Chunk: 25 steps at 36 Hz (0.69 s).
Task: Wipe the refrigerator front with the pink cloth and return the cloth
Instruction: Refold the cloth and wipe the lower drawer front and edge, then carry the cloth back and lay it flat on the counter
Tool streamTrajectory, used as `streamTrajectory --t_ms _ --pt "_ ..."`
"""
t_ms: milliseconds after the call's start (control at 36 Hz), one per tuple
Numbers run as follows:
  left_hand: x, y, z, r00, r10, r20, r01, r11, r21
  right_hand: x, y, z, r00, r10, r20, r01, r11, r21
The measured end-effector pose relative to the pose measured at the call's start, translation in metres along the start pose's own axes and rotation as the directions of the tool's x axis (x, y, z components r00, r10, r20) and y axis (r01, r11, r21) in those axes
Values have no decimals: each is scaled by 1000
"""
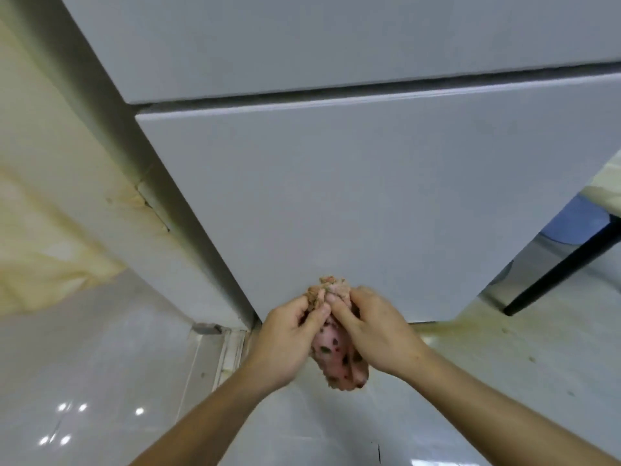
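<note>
The grey refrigerator front fills the upper and middle view, with a seam between an upper door and a lower door. A bunched pink cloth with dark spots hangs in front of the lower door's bottom edge. My left hand pinches the cloth's upper left part. My right hand grips it from the right, fingers curled over its top. Much of the cloth is hidden between the two hands.
A cream wall with yellow stains stands left of the fridge. The floor is glossy white tile. At right are a dark table leg and a blue object behind it. Yellowish dirt streaks the floor by the fridge base.
</note>
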<state>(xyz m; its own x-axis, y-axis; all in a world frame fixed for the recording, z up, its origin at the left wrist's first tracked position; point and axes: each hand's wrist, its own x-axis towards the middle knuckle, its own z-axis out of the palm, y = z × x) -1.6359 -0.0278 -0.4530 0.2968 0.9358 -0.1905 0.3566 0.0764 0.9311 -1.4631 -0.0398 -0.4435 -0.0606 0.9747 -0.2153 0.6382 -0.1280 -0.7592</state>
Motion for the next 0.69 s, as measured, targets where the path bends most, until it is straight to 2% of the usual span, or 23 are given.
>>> streamTrajectory --t_ms 111,194,250,333,500,583,694 --pt "-27 27 0 991 -128 48 126 992 30 -38 -16 -1 975 186 119 -214 930 298" --pt "-49 53 -4 971 -233 55 227 969 99 -66 -33 -3 925 346 158 -380 825 418" --pt "-63 78 -8 953 -297 59 290 952 100 -84 -48 -8 879 456 141 -465 753 465" --pt "-81 119 -13 929 -371 16 367 923 116 -112 -83 -28 841 539 46 -486 716 501" --pt "-126 213 -23 876 -478 -58 482 867 127 -167 -169 -90 824 565 40 -516 721 463" --pt "-150 263 -27 851 -518 -86 525 845 105 -198 -211 -129 855 513 68 -486 750 448" --pt "-184 330 -37 821 -570 -31 571 819 58 -239 -265 -182 892 424 155 -448 790 418"
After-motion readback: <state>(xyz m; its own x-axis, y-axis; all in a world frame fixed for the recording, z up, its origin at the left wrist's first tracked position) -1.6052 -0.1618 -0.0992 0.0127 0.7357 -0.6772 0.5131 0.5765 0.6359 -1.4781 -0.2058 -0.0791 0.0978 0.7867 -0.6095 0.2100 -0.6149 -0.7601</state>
